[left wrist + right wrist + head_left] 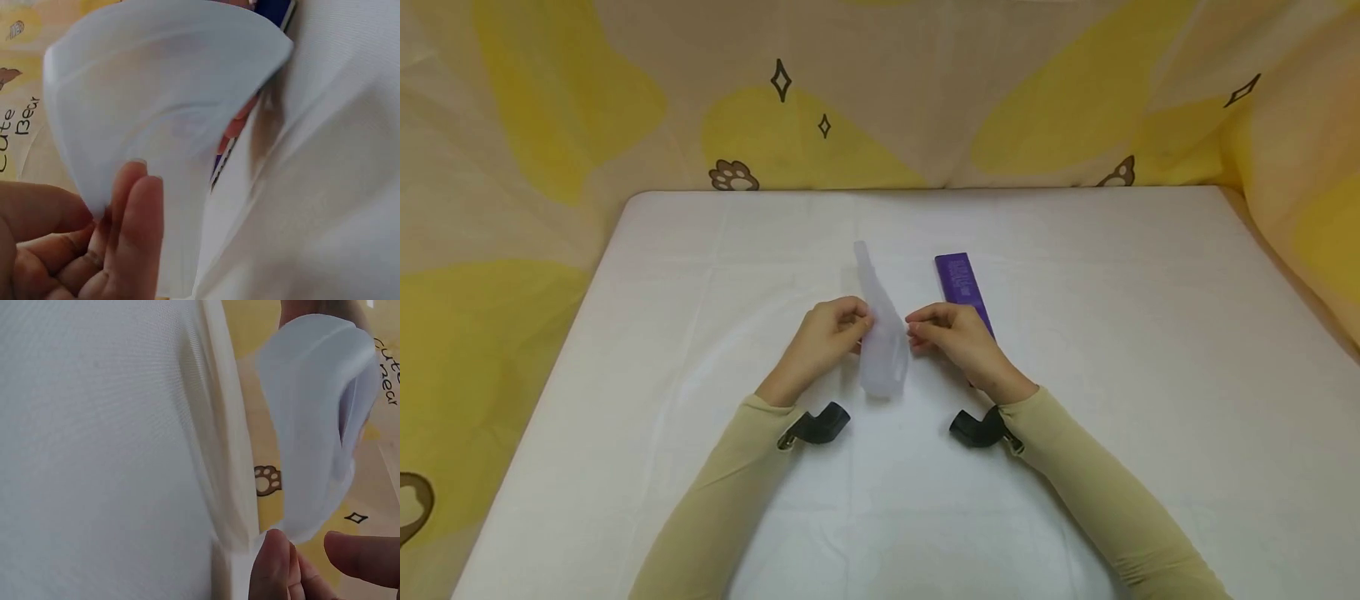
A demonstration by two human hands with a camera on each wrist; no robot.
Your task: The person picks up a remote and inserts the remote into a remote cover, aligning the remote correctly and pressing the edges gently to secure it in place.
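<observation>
Both hands hold a translucent white plastic sleeve [882,333] above the middle of the white table [700,275]. My left hand [831,332] pinches its left edge and my right hand [942,330] pinches its right edge. In the left wrist view the sleeve [162,119] bows open in front of my left fingers [134,231]. The right wrist view shows the sleeve [312,425] curved above my right fingertips [275,562]. A flat purple box [962,283] lies on the table just behind my right hand, partly hidden by it.
A beige and yellow patterned cloth [550,108] with paw prints hangs behind and to both sides of the table. Black wrist cameras [820,423] sit on both forearms.
</observation>
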